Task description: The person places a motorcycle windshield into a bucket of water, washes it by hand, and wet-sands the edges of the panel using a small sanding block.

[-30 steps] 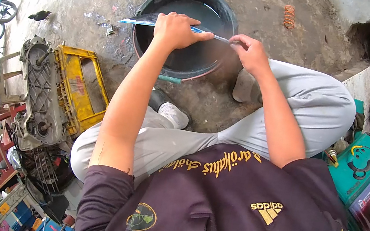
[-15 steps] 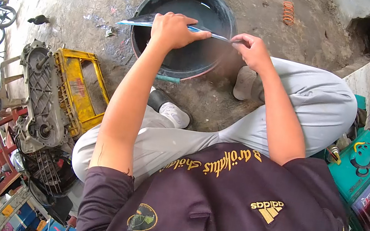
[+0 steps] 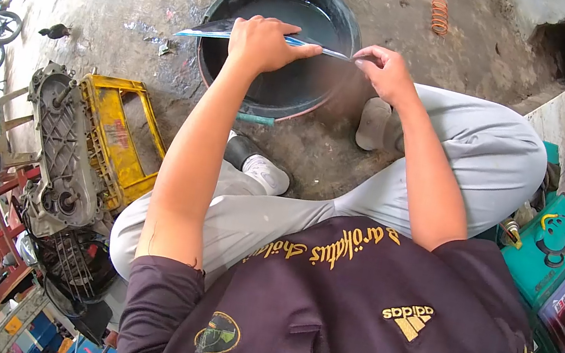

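Observation:
Over a round black basin (image 3: 264,108) of dark water, a long narrow dark piece (image 3: 206,31) with a blue-and-white edge lies roughly level; it looks like a motorcycle body panel. My left hand (image 3: 264,45) is laid across its middle, fingers over the far side and thumb stretched along the near edge toward the right. At the thin right end, my right hand (image 3: 386,74) pinches the tip between thumb and fingers. The undersides of both grips are hidden, and the panel's face is seen nearly edge-on.
An orange coil spring (image 3: 439,17) lies on the concrete beyond the basin. To the left are a metal engine casing (image 3: 62,138) and a yellow crate (image 3: 116,136). Green boxes (image 3: 552,232) stand at my right. My shoe (image 3: 266,174) is close to the basin.
Both hands keep their hold on the panel and have hardly moved. The view has shifted very slightly.

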The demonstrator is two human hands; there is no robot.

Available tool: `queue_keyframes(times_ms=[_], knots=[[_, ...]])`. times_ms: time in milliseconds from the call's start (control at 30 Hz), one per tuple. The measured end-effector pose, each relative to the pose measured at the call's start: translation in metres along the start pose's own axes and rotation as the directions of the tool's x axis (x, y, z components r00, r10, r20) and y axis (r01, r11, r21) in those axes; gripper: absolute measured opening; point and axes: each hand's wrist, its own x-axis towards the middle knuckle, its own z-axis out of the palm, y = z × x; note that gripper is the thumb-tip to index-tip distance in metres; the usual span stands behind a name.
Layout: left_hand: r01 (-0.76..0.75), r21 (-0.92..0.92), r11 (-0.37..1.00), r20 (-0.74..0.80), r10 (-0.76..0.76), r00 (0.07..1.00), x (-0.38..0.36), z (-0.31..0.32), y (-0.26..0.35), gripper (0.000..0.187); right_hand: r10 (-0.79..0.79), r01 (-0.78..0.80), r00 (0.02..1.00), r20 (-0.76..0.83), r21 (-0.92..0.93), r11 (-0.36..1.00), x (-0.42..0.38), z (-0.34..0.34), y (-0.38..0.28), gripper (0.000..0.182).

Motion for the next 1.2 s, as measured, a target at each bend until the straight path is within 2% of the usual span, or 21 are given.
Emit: queue_keyframes(times_ms=[167, 367, 767, 933, 1067, 1133, 1200], knots=[[0.001, -0.006, 1.000, -0.008, -0.001, 1.000, 0.000, -0.002, 0.001, 0.082, -0.002, 0.001, 0.999, -0.039, -0.037, 0.999, 0.001, 0.008, 0.001, 0.016], [-0.004, -0.008, 1.000, -0.008, 0.003, 1.000, -0.001, -0.001, 0.001, 0.081, 0.120, -0.120, 0.991, -0.064, 0.001, 0.993, 0.000, 0.010, -0.017, 0.018], [-0.014, -0.014, 1.000, -0.041, 0.013, 0.999, 0.000, 0.002, -0.002, 0.080, 0.250, -0.243, 0.968, -0.026, 0.157, 0.957, 0.009, 0.013, -0.020, 0.016], [0.020, -0.028, 0.999, 0.026, -0.020, 0.999, 0.001, 0.000, 0.001, 0.081, 0.183, -0.182, 0.979, -0.086, 0.024, 0.983, 0.015, 0.015, -0.017, 0.016], [-0.008, -0.017, 1.000, -0.035, 0.007, 0.999, 0.000, 0.002, -0.002, 0.081, 0.199, -0.195, 0.978, -0.070, 0.062, 0.979, 0.019, 0.016, -0.007, 0.019], [-0.014, -0.021, 1.000, -0.039, 0.013, 0.999, -0.001, 0.002, 0.000, 0.081, 0.063, -0.089, 0.987, -0.151, -0.168, 0.982, 0.019, 0.018, -0.012, 0.023], [0.007, -0.016, 1.000, -0.002, -0.008, 1.000, 0.001, 0.000, 0.000, 0.081, 0.062, -0.094, 0.984, -0.170, -0.185, 0.978, 0.019, 0.020, -0.007, 0.025]])
